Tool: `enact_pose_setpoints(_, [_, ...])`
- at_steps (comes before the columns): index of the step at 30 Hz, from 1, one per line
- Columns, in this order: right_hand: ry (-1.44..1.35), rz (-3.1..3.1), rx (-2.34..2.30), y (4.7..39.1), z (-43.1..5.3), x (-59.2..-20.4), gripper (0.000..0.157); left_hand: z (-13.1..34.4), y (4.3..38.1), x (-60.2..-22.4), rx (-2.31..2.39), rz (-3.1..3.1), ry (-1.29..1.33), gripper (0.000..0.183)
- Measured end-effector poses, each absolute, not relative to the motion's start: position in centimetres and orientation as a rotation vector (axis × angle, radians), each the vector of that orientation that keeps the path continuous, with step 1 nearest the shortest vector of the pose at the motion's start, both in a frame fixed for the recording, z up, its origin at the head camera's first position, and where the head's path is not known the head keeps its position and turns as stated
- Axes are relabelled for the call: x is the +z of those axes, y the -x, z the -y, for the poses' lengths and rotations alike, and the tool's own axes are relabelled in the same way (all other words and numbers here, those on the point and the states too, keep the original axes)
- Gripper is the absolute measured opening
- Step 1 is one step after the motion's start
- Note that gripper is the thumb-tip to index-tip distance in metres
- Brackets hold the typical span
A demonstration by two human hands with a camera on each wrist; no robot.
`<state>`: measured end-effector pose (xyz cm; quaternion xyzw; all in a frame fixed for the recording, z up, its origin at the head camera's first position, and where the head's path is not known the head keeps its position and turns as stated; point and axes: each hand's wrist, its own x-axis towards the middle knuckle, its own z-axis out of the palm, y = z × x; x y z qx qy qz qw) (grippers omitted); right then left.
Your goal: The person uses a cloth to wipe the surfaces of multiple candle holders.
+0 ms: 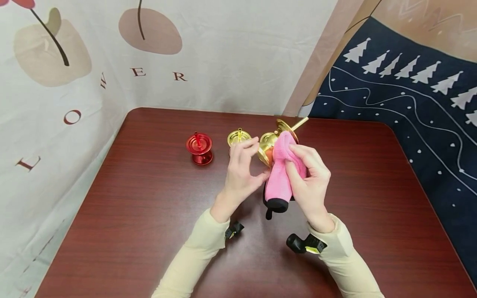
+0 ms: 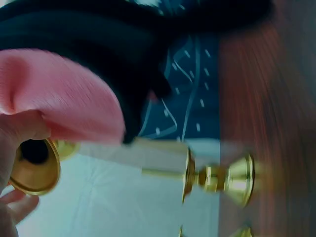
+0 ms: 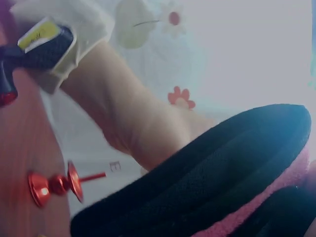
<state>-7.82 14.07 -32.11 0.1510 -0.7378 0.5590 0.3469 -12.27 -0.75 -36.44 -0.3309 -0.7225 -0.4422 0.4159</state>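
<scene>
One pink cloth (image 1: 278, 182), pinched in the right hand (image 1: 311, 178), against a tilted gold candlestick (image 1: 266, 149) above the bench (image 1: 160, 231); candlestick base gripped by the left hand (image 1: 240, 171). At left, upright red candlestick (image 1: 200, 149); farther, two upright gold candlesticks (image 1: 235, 137), partly hidden.

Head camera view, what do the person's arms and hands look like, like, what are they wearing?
The left hand and right hand are bare, with no gloves visible. Plain cream long sleeves reach down to about the wrists. At each wrist sits a small black device with a yellow-green patch: the left device and the right device, which shows a rounded black end.
</scene>
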Motion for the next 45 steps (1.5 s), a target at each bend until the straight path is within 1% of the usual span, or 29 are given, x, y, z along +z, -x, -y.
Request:
enact_pose_setpoints(5, [-0.503,2.005,1.203,7.6,-13.7,-31.8,0.028,1.0,12.6,-36.4,-0.782,1.724,0.931,0.057])
enact_pose_setpoints(9, [-0.577,2.087,1.118,7.3,-13.6,-31.8,0.029,1.1,12.8,-36.6,-0.779,1.698,0.924,0.053])
enact_pose_setpoints(13, [-0.588,2.156,1.072,7.3,-14.1,-32.2,0.032,1.3,12.8,-36.7,-0.825,1.693,0.873,0.05])
enact_pose_setpoints(17, [-0.512,2.133,1.114,7.3,-14.5,-32.5,0.033,1.4,12.8,-36.6,-0.837,1.686,0.838,0.049])
enact_pose_setpoints(21, [-0.433,1.972,1.242,7.5,-14.3,-32.0,0.028,1.2,12.9,-36.5,-0.808,1.686,0.867,0.051])
enact_pose_setpoints(25, [-0.491,1.924,1.266,7.7,-13.7,-31.6,0.026,0.9,12.8,-36.7,-0.788,1.694,0.905,0.056])
enact_pose_setpoints(30, [-0.618,1.927,1.225,7.9,-13.6,-32.0,0.026,1.0,12.7,-36.7,-0.847,1.707,0.897,0.055])
enact_pose_setpoints(34, [-0.643,1.917,1.248,8.2,-14.1,-32.5,0.025,1.1,12.6,-36.6,-0.93,1.708,0.874,0.058])
enact_pose_setpoints(41, [-0.586,1.996,1.347,8.8,-14.9,-34.5,0.029,1.1,12.6,-36.6,-1.164,1.703,0.756,0.055])
enact_pose_setpoints(45, [-0.488,2.062,1.492,9.3,-14.9,-35.5,0.027,1.1,12.3,-36.4,-1.381,1.727,0.691,0.059])
